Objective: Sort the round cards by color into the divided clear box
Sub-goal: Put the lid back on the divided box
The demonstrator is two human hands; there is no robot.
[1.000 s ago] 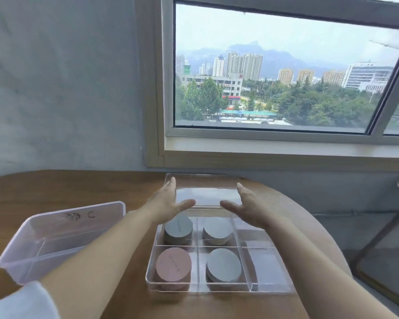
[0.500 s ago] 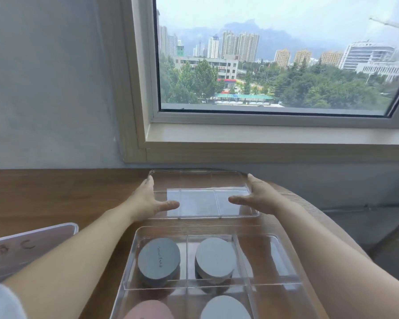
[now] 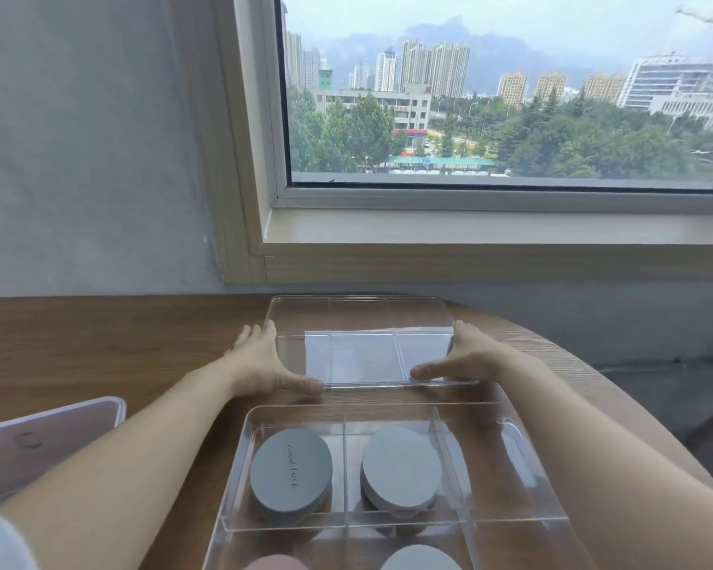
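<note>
The divided clear box (image 3: 507, 429) lies open at the near edge of the table. Its back-left compartment holds a dark grey stack of round cards (image 3: 291, 466) and the back-middle one a lighter grey stack (image 3: 400, 462). A pink stack (image 3: 276, 564) and another grey stack (image 3: 420, 559) peek in at the bottom edge. The right-hand compartments look empty. Beyond the box lies its clear lid (image 3: 363, 322). My left hand (image 3: 264, 364) grips the lid's left side and my right hand (image 3: 466, 359) its right side, with both thumbs along the near edge.
A translucent plastic bin (image 3: 58, 429) with handwriting on it stands at the left. The wooden table (image 3: 99, 343) curves away at the right, close to the lid. A wall and window sill (image 3: 470, 228) rise just behind the table.
Both hands have moved from above the box out to the lid and closed on its sides. The view has shifted forward, so the box now sits lower in the frame.
</note>
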